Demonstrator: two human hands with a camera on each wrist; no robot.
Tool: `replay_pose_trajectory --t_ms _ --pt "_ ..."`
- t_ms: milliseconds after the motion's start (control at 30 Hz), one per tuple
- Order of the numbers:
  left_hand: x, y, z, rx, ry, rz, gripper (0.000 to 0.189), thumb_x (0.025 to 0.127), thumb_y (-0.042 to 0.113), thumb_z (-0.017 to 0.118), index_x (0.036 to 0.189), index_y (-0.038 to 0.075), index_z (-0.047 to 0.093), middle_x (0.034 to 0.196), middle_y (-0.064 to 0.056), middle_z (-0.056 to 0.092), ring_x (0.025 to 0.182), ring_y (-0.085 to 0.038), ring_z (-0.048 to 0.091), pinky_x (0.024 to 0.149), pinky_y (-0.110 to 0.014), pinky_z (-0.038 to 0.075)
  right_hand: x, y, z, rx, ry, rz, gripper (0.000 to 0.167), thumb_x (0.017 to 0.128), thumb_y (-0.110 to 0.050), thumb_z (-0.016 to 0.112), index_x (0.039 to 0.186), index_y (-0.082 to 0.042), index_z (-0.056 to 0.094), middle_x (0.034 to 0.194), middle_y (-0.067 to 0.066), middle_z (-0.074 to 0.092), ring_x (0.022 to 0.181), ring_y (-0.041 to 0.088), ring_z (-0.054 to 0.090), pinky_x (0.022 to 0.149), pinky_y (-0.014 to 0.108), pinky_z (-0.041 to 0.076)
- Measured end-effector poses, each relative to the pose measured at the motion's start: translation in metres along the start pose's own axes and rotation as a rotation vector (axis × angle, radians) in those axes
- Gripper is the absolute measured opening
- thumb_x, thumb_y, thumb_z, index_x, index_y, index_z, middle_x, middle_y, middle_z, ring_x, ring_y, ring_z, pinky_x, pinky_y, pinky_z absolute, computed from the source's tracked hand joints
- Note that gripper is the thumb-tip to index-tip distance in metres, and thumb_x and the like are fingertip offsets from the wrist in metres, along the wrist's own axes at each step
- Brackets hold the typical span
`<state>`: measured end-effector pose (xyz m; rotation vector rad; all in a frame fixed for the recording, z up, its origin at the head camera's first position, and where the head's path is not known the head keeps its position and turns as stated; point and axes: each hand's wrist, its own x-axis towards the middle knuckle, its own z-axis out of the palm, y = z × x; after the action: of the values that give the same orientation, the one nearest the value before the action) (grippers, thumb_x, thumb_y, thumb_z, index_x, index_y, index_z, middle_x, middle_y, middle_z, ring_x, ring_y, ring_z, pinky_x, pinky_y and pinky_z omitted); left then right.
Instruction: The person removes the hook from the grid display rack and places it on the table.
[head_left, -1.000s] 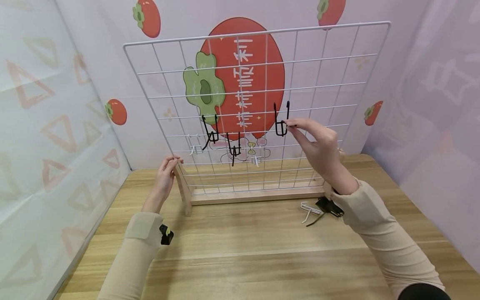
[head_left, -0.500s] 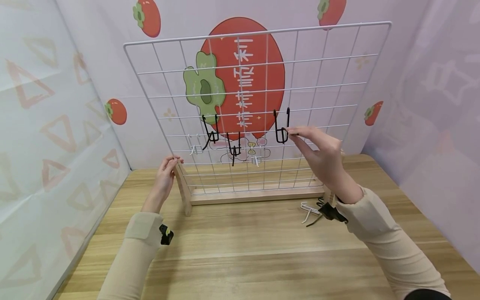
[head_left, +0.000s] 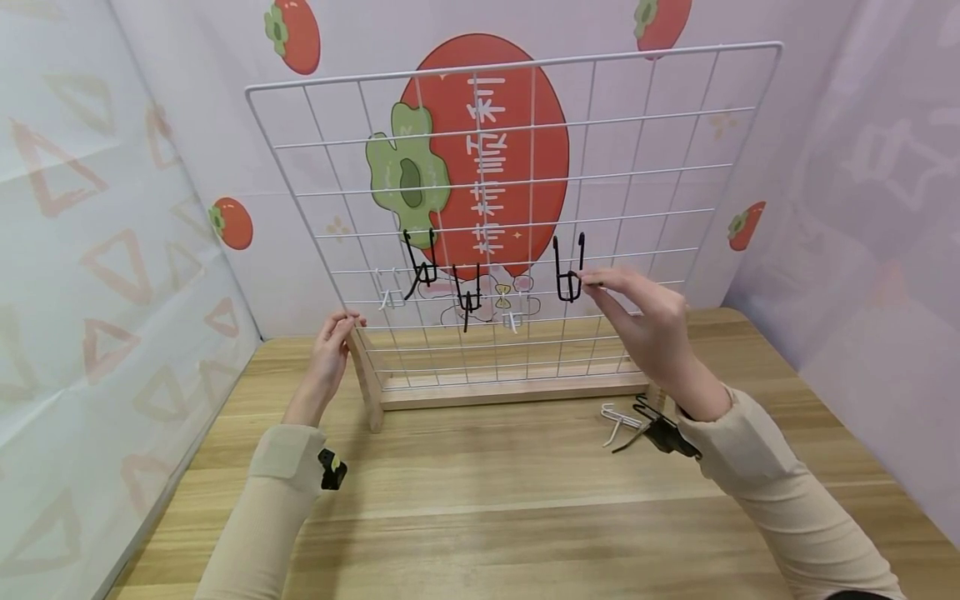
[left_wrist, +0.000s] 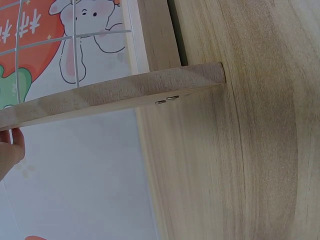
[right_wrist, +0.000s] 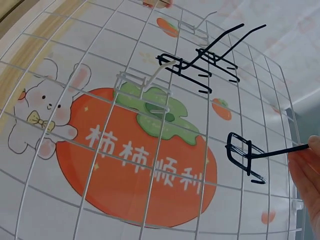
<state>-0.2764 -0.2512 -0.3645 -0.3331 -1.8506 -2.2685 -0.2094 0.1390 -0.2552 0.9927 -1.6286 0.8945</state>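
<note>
I report my right fingers (head_left: pixel 611 280) pinching a hook (right_wrist: pixel 250 156), now lowered before the grid (head_left: pixel 513 66), seating unconfirmed in my judgement; left fingers (head_left: pixel 339 325) hold the stand (left_wrist: pixel 150 84) at the grid's left edge.

A black wire hook (right_wrist: pixel 249 156), prongs up, is held by the white grid (head_left: pixel 517 65).

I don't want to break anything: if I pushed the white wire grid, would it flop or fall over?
The white wire grid probably won't flop: its wires run straight inside a thicker rim. It might tip if pushed near the top, since it rises far above its low wooden stand.
</note>
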Motion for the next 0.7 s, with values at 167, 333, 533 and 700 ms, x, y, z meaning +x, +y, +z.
replay_pose_trajectory --t_ms 167,333,533,700 --pt "0.000 -0.001 0.000 -0.004 0.004 -0.001 0.011 0.095 0.015 0.040 0.094 0.020 0.050 0.092 0.005 0.056 0.099 -0.014 0.040 0.086 -0.025 0.027 -0.007 0.001 -0.001 0.035 -0.010 -0.002 0.011 0.078 0.000 0.063 0.088 0.006 0.065 0.085 0.014 0.066 0.083 0.009 0.062 0.077 0.016 0.044" --pt "0.000 -0.001 0.000 -0.005 0.009 0.000 0.011 0.095 0.015 0.039 0.095 0.019 0.049 0.092 0.004 0.056 0.099 -0.015 0.040 0.085 -0.025 0.028 -0.015 0.003 -0.001 0.052 -0.026 0.010 0.012 0.080 -0.002 0.062 0.088 0.007 0.064 0.084 0.017 0.065 0.085 0.010 0.062 0.079 0.017 0.044" --pt "0.000 0.000 0.000 -0.003 0.002 0.001 0.011 0.095 0.015 0.039 0.095 0.019 0.049 0.092 0.004 0.055 0.099 -0.014 0.040 0.085 -0.025 0.028 -0.026 0.005 0.000 0.091 -0.032 0.005 0.019 0.084 -0.010 0.059 0.088 0.008 0.064 0.084 0.018 0.065 0.087 0.011 0.061 0.079 0.018 0.044" --pt "0.001 0.000 0.000 -0.008 0.007 -0.004 0.011 0.095 0.015 0.039 0.095 0.019 0.050 0.092 0.005 0.056 0.099 -0.014 0.041 0.085 -0.024 0.028 -0.034 0.007 0.000 0.072 -0.058 -0.002 0.018 0.084 -0.010 0.059 0.088 0.007 0.064 0.084 0.016 0.066 0.084 0.011 0.062 0.078 0.017 0.044"
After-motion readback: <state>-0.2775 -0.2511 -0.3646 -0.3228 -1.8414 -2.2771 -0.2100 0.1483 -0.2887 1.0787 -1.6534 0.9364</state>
